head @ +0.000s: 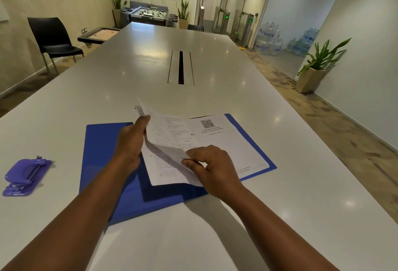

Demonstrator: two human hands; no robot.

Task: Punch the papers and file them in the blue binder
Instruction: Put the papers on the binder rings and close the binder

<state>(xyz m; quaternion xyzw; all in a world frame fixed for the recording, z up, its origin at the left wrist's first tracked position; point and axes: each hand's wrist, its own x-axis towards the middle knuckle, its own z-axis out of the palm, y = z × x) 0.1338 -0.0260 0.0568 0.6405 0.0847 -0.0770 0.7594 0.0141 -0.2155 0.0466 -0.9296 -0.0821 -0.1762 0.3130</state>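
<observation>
Binder (103, 148) lies open flat on the white table (215, 66), blue, near the front edge, both covers spread left and right. Papers (226, 141) sit on the right half of it, top sheet showing a QR code and upside-down print. One sheet (163, 137) is lifted off the stack over the binder's middle, curling up at its far left corner and sagging toward the near right.

Left hand (131, 143) grips the raised sheet's left edge: fingers curled round that edge with the tips at the sheet's upper left, palm over the binder's left cover. Whether the thumb is behind the sheet, cannot tell.

Right hand (212, 166) pinches the same sheet at its near right corner, thumb and forefinger pressed together on the paper, other fingers bent and resting on the stack below. The sheet spans between the two hands, its lower part lying on the binder's inner pocket, darker blue, just in front of the hands.

Punch (27, 176), purple, sits on the table well to the left of the binder, apart from both hands, nothing in it that shows.

Further off: a cable slot (181, 67) in the table's middle, a black chair (53, 36) at left by the wall, a potted plant (318, 66) at right on the floor, water bottles (269, 38) stacked beyond it.
</observation>
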